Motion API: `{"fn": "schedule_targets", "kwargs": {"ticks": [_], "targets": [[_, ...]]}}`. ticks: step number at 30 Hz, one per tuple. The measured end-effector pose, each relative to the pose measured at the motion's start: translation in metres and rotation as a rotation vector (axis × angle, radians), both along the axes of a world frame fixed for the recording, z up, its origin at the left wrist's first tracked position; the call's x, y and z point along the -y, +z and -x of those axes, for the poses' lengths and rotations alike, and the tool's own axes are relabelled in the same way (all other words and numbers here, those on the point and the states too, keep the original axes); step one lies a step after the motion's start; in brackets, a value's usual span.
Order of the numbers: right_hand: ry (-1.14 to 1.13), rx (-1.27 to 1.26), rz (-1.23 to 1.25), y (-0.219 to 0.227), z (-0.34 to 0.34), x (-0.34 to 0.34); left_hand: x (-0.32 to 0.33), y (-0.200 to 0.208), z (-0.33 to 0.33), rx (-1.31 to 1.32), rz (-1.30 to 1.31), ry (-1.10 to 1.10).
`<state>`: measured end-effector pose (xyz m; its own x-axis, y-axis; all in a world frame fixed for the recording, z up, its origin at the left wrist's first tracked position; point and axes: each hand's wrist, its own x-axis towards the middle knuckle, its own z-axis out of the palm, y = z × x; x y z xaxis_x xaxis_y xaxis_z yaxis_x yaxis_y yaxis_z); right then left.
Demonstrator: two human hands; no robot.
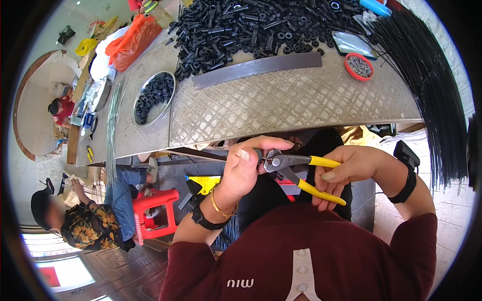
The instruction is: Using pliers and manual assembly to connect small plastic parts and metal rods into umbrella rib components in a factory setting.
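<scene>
My right hand (344, 173) is closed around the yellow handles of a pair of cutting pliers (290, 161), which are spread apart. The metal jaws point left and reach my left hand (241, 168). There my thumb and fingers pinch a small dark part (259, 156) right at the jaws. Most of that part is hidden by my fingers, so its exact kind does not show. Both hands are above my lap, just in front of the table's near edge.
On the patterned table (281, 103) lies a big heap of black plastic parts (241, 30) behind a grey metal strip (258, 69). A round tray (173, 93), a red bowl (359, 66) and a bundle of black rods (427, 75) surround it. Another person (93, 220) sits left, near a red stool (155, 213).
</scene>
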<state>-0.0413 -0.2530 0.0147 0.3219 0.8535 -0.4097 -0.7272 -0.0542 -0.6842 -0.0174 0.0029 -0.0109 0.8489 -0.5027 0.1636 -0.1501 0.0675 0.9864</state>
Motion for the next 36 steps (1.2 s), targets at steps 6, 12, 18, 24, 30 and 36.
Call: {"fn": "schedule_targets", "kwargs": {"ticks": [6, 12, 18, 24, 30, 36], "targets": [[0.028, -0.037, 0.034, 0.004, -0.004, 0.001, 0.004, -0.003, -0.001, 0.060, 0.009, 0.004], [0.029, -0.052, 0.011, -0.002, -0.004, 0.001, 0.003, -0.003, -0.002, 0.021, 0.029, -0.012], [0.037, -0.015, -0.058, -0.017, -0.002, -0.003, 0.001, -0.004, 0.000, 0.005, 0.058, -0.028], [0.002, -0.011, -0.176, -0.040, 0.005, -0.019, -0.001, -0.008, 0.003, -0.043, 0.118, 0.002], [-0.037, 0.028, -0.285, -0.059, 0.013, -0.027, 0.007, -0.006, 0.001, -0.050, 0.162, 0.070], [-0.161, 1.034, 0.041, -0.021, -0.012, 0.010, 0.002, -0.014, -0.007, -0.281, 0.505, 0.095]]}}
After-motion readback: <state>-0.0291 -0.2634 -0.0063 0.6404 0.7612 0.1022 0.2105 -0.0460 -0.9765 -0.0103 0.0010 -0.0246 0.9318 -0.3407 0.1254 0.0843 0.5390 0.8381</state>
